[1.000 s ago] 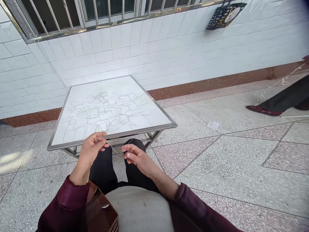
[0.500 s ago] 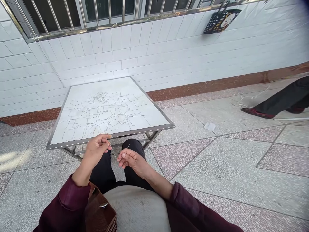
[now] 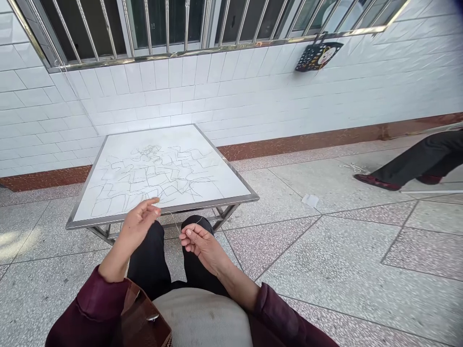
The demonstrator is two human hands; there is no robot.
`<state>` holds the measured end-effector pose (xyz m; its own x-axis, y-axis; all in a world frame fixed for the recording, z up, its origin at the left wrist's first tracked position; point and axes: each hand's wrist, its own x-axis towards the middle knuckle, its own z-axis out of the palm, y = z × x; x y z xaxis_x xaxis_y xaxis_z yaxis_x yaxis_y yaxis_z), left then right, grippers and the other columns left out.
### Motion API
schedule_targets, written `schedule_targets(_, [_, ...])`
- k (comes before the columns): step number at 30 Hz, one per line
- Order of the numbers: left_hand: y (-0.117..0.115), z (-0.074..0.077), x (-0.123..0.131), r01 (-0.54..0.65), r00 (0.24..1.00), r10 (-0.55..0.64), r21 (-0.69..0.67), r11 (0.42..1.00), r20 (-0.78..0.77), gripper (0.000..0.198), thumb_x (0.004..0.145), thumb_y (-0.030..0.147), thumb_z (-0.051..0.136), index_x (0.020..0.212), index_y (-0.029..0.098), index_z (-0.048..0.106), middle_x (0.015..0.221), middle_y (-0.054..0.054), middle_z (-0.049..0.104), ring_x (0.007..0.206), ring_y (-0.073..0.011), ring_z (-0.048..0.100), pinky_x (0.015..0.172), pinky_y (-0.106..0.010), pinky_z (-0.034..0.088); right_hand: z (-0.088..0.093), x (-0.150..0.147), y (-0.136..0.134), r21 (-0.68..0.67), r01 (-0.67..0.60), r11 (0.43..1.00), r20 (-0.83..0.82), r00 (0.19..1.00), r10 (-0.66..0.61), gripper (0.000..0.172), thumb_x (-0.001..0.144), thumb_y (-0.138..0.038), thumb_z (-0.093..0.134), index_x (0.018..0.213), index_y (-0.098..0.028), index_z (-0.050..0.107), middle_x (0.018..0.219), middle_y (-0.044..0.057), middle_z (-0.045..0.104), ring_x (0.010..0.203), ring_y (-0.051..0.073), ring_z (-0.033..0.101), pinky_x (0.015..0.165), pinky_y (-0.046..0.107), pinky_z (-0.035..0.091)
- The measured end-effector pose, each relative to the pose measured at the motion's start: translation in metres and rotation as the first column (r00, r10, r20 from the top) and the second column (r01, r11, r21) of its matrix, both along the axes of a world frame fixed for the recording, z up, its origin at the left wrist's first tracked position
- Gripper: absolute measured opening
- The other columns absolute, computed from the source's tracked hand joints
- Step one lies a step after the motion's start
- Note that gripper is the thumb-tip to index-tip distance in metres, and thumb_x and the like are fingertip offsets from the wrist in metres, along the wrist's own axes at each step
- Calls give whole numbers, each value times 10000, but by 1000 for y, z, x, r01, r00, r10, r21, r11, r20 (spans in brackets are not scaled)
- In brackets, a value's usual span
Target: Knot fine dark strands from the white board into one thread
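Observation:
My right hand (image 3: 198,242) is closed in a pinch on a thin strand (image 3: 175,220) that looks like wire or thread. One end sticks up past the fingers on the right; the other bends left toward my left hand (image 3: 139,222). That hand is at the table's near edge, its index finger stretched out and apart from the thumb. The strand's left end comes close to the thumb tip; whether they touch is unclear. Many similar bent strands (image 3: 155,171) lie spread over the white tabletop (image 3: 220,185), with a tangled clump at the back.
The metal-framed table stands against a white tiled wall (image 3: 253,101) below a barred window (image 3: 166,29). A patterned bag (image 3: 311,57) hangs from the bars. On the floor at right are a white scrap (image 3: 310,200) and another person's legs (image 3: 423,156). A brown bag (image 3: 144,313) rests at my left side.
My left hand has moved slightly left, and its thumb and index finger have come apart. My right hand has shifted slightly right, still pinching the strand. The view has tilted up a little.

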<state>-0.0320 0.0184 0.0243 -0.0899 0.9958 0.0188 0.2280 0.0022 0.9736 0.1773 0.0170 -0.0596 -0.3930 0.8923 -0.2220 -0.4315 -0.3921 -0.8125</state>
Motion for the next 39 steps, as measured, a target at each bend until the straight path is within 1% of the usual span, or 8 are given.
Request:
schedule_targets(5, [-3, -16, -29, -267, 944, 263, -7, 964, 199, 495, 827, 513, 622, 1187, 175, 617, 1044, -91, 699, 931, -197, 681, 753, -290, 524, 4, 3, 5, -74, 115, 991, -62, 991, -119, 286, 705, -382, 840, 849, -184, 693, 847, 22, 722, 704, 107, 671, 607, 201, 526])
schedule_targets(9, [-13, -47, 0, -40, 981, 69, -159, 987, 179, 466, 760, 411, 724, 1153, 172, 653, 981, -90, 719, 844, -191, 677, 688, -280, 508, 4, -1, 6, -97, 149, 984, -36, 988, -153, 301, 690, -381, 844, 863, -186, 694, 902, 39, 732, 767, 140, 707, 615, 215, 552])
schedule_targets(13, [-22, -63, 45, 167, 986, -168, 79, 983, 8, 432, 752, 240, 734, 1179, 240, 671, 1146, -90, 683, 1039, -230, 624, 823, -334, 512, 2, -8, 1, -106, 135, 985, -8, 991, -137, 291, 695, -381, 837, 850, -182, 693, 873, 46, 733, 776, 151, 709, 549, 191, 527])
schedule_targets(18, [-26, -64, 56, 275, 927, -149, 356, 893, -343, 298, 853, 156, 591, 1094, 272, 723, 1162, -86, 652, 1113, -246, 574, 983, -432, 455, 0, -10, -5, -140, 127, 982, -21, 991, -132, 294, 678, -393, 844, 828, -185, 699, 735, 4, 683, 673, 118, 651, 541, 190, 513])
schedule_targets(23, [-29, -63, 54, 295, 885, -118, 345, 891, -451, 217, 888, 216, 593, 1024, 288, 746, 1022, -67, 726, 995, -253, 621, 933, -461, 482, -7, -12, -7, -97, 158, 983, 56, 987, -153, 332, 653, -429, 837, 831, -187, 694, 757, -15, 636, 623, 95, 565, 488, 182, 455])
schedule_targets(28, [-30, -64, 53, 81, 965, -9, 268, 960, -262, 194, 904, 262, 576, 977, 270, 755, 1013, -57, 747, 970, -229, 670, 916, -393, 521, -10, -13, -11, 41, 38, 998, 189, 981, -45, 295, 762, -470, 735, 858, -194, 691, 804, 22, 633, 717, 133, 568, 455, 165, 409])
schedule_targets(31, [-27, -63, 49, -31, 998, 35, 94, 995, -44, 218, 867, 301, 619, 1030, 215, 734, 1021, -69, 748, 901, -214, 694, 850, -369, 559, -11, -11, -12, 141, 4, 990, 230, 972, -36, 325, 804, -490, 691, 945, -197, 679, 835, 29, 628, 710, 136, 557, 462, 184, 427])
schedule_targets(39, [-30, -49, 47, 77, 993, -66, -107, 991, 102, 398, 804, 329, 671, 1170, 172, 665, 687, 21, 644, 675, -156, 660, 738, -316, 563, -8, -9, -9, 150, 48, 988, 150, 986, -70, 305, 768, -448, 741, 892, -194, 628, 689, -29, 562, 578, 100, 480, 458, 202, 372])
